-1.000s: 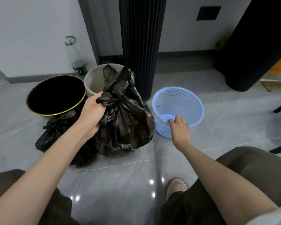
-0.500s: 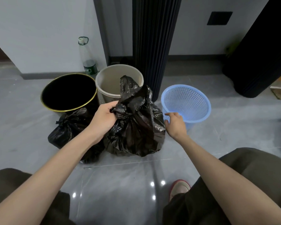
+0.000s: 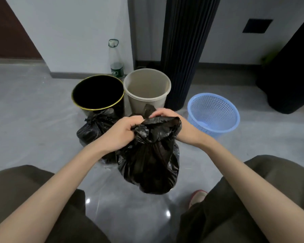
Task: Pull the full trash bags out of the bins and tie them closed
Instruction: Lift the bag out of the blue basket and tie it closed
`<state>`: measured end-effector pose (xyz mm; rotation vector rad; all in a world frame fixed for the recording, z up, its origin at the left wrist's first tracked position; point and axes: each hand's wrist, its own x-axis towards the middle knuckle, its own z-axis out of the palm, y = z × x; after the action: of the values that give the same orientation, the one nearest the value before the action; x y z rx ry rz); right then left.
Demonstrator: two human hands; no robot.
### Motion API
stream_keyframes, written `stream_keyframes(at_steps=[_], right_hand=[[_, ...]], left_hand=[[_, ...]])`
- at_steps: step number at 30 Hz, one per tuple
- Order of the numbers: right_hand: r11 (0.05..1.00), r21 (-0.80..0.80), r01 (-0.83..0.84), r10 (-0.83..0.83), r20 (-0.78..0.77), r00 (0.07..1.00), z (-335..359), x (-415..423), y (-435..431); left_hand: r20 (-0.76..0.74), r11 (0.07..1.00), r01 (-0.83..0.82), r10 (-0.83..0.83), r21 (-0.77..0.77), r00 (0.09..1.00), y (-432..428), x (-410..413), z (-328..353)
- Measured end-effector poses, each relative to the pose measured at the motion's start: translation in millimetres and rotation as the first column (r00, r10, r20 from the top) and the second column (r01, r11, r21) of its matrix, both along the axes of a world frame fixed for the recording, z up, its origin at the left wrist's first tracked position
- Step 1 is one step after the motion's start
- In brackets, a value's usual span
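A full black trash bag (image 3: pixel 149 165) stands on the grey floor between my knees. My left hand (image 3: pixel 121 132) grips its bunched neck from the left. My right hand (image 3: pixel 168 118) holds the loose top of the bag from the right, fingers curled over the plastic. A second black bag (image 3: pixel 96 125), knotted at the top, lies on the floor behind and to the left. Behind the bags stand a black bin with a gold rim (image 3: pixel 97 92), a beige bin (image 3: pixel 146 88) and a blue mesh basket (image 3: pixel 213 114), all without bags.
A clear plastic bottle (image 3: pixel 116 62) stands against the wall behind the bins. A dark ribbed column (image 3: pixel 186 50) rises behind the beige bin, and a large dark object (image 3: pixel 291 76) stands at the right. My knees and one shoe (image 3: pixel 197 197) are at the bottom.
The bag has come toward me, away from the bins. My right hand left the blue basket's rim and took hold of the bag's top beside my left hand.
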<state>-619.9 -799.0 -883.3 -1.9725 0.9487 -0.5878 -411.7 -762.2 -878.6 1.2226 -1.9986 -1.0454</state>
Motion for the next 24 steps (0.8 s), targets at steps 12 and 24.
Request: stream_keyframes(at_steps=[12, 24], right_hand=[[0.994, 0.037, -0.102, 0.102, -0.627, 0.773, -74.2, 57.5, 17.4], [0.986, 0.027, -0.162, 0.149, -0.562, 0.813, -65.6, 92.7, 46.7]], left_hand=[[0.352, 0.916, -0.294, 0.189, 0.275, 0.917, 61.5, 38.6, -87.0], [0.104, 0.654, -0.700, 0.705, 0.285, 0.701, 65.2, 45.4, -101.5]])
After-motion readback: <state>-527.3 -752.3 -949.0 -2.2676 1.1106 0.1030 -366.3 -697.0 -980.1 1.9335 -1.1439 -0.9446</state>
